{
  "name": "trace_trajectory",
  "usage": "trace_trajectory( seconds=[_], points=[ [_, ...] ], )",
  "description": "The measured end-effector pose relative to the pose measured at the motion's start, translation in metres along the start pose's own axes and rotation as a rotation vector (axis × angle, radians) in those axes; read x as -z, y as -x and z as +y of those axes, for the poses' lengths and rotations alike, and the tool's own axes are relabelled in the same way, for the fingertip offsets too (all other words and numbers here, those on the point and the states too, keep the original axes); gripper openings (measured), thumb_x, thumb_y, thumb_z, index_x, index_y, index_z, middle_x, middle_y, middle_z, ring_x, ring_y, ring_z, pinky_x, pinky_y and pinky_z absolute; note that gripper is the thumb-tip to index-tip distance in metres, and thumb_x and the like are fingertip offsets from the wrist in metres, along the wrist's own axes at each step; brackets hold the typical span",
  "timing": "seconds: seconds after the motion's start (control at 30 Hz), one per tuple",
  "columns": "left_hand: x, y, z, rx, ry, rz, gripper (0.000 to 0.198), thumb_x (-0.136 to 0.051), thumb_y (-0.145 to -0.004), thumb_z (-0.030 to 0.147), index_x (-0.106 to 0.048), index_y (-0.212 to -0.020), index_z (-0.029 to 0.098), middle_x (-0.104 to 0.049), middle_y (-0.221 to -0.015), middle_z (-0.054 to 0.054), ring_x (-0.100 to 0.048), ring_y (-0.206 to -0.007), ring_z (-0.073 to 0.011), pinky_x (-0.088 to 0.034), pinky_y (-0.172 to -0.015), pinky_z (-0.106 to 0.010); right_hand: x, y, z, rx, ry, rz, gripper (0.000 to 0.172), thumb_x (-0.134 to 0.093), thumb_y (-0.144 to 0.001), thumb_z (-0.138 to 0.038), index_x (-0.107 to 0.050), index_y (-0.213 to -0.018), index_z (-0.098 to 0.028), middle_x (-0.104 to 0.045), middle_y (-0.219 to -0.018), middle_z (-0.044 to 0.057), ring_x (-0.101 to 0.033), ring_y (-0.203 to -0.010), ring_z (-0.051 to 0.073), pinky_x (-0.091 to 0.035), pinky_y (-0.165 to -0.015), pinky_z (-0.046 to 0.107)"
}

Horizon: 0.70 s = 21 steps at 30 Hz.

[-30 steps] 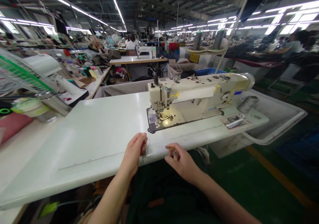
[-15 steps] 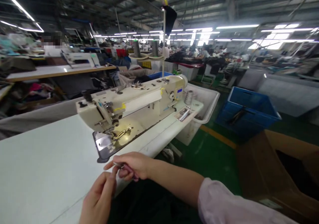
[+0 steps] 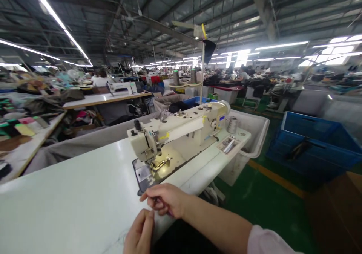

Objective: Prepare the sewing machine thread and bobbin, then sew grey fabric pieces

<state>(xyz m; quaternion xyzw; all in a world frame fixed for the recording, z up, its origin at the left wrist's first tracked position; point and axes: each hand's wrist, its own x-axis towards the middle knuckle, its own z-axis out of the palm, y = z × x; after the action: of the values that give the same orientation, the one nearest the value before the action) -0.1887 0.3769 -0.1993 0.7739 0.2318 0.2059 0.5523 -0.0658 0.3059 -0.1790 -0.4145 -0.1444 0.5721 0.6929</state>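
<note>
My right hand is closed around small thread snips with a purplish handle, mostly hidden by the fingers. Its index finger points left, over the near edge of the machine bed. Just below and to the left, my left hand is closed in a pinch, thumb against fingers; what it grips is too small to make out. A faint loop of thread lies on the white sewing table beside it. Beyond both hands stands a cream sewing machine, its needle area lit.
A grey thread cone and a small tool tray sit at the table's right end. Past it are a white bin, a blue crate and a cardboard box. Another sewing table stands behind on the left.
The view has swung left and upward, so the machine and hands appear farther right and lower. The snips' metal blade, visible before, is now mostly hidden. The hands are slightly farther apart.
</note>
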Motion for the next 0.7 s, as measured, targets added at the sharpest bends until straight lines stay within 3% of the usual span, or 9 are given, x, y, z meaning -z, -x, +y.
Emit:
trace_trajectory(
  seconds=[0.17,0.27,0.37,0.43,0.5,0.6,0.63,0.7],
  points=[
    [0.011,0.010,0.003,0.109,0.097,-0.014,0.052,-0.052,-0.077,0.070,-0.042,-0.059,0.021,-0.037,-0.055,0.004,-0.035,-0.052,-0.0127,-0.032,-0.049,-0.025,-0.005,0.005,0.007,0.110,0.095,0.064,0.022,-0.059,-0.085,-0.033,-0.063,-0.090,-0.012,-0.050,-0.067,-0.004,-0.025,-0.042,0.002,-0.010,-0.037,0.017],
    [0.022,0.019,0.007,0.131,0.210,0.031,0.048,-0.049,-0.085,0.061,-0.042,-0.060,0.020,-0.037,-0.054,0.004,-0.034,-0.051,-0.0112,-0.031,-0.048,-0.023,-0.012,0.015,0.014,0.204,0.234,0.156,0.043,-0.055,-0.088,-0.053,-0.063,-0.100,-0.013,-0.055,-0.077,-0.002,-0.025,-0.042,0.001,-0.012,-0.036,0.017],
    [0.032,0.025,0.014,0.137,0.322,0.027,0.040,-0.051,-0.089,0.050,-0.049,-0.066,0.018,-0.046,-0.057,0.003,-0.042,-0.055,-0.0111,-0.037,-0.054,-0.022,-0.023,0.030,0.027,0.087,0.433,0.090,0.061,-0.050,-0.086,-0.067,-0.058,-0.118,-0.016,-0.052,-0.066,-0.006,-0.025,-0.039,0.002,-0.015,-0.035,0.017],
    [0.039,0.025,0.019,0.147,0.465,0.070,0.032,-0.056,-0.088,0.045,-0.053,-0.071,0.018,-0.053,-0.065,0.001,-0.049,-0.062,-0.0119,-0.043,-0.059,-0.022,-0.030,0.040,0.038,-0.026,0.549,-0.053,0.058,-0.062,-0.081,-0.061,-0.058,-0.118,-0.016,-0.048,-0.056,-0.009,-0.031,-0.041,0.004,-0.021,-0.039,0.017],
    [0.047,0.023,0.022,0.141,0.660,0.224,0.026,-0.060,-0.085,0.040,-0.054,-0.074,0.018,-0.057,-0.073,0.001,-0.054,-0.068,-0.0118,-0.047,-0.065,-0.022,-0.035,0.047,0.048,-0.021,0.613,-0.126,0.043,-0.067,-0.080,-0.051,-0.064,-0.102,-0.015,-0.047,-0.054,-0.008,-0.036,-0.046,0.005,-0.027,-0.045,0.018],
    [0.053,0.021,0.020,0.064,0.805,0.495,0.021,-0.063,-0.083,0.036,-0.056,-0.075,0.017,-0.061,-0.083,0.000,-0.060,-0.079,-0.0124,-0.050,-0.081,-0.026,-0.035,0.056,0.056,0.133,0.628,0.016,0.035,-0.055,-0.090,-0.047,-0.063,-0.086,-0.013,-0.044,-0.053,-0.006,-0.036,-0.049,0.005,-0.029,-0.049,0.019],
    [0.052,0.023,0.018,0.049,0.770,0.502,0.020,-0.062,-0.083,0.036,-0.058,-0.079,0.017,-0.063,-0.088,-0.001,-0.062,-0.086,-0.0138,-0.049,-0.086,-0.028,-0.033,0.058,0.056,0.166,0.634,0.068,0.037,-0.051,-0.091,-0.047,-0.063,-0.085,-0.013,-0.042,-0.053,-0.007,-0.034,-0.048,0.005,-0.028,-0.049,0.019],
    [0.044,0.032,0.016,0.066,0.617,0.335,0.021,-0.063,-0.084,0.037,-0.064,-0.092,0.018,-0.066,-0.098,-0.004,-0.062,-0.096,-0.0169,-0.047,-0.092,-0.032,-0.027,0.063,0.051,0.203,0.666,0.092,0.037,-0.052,-0.091,-0.048,-0.062,-0.086,-0.013,-0.042,-0.055,-0.006,-0.034,-0.049,0.006,-0.027,-0.048,0.020]
  ],
)
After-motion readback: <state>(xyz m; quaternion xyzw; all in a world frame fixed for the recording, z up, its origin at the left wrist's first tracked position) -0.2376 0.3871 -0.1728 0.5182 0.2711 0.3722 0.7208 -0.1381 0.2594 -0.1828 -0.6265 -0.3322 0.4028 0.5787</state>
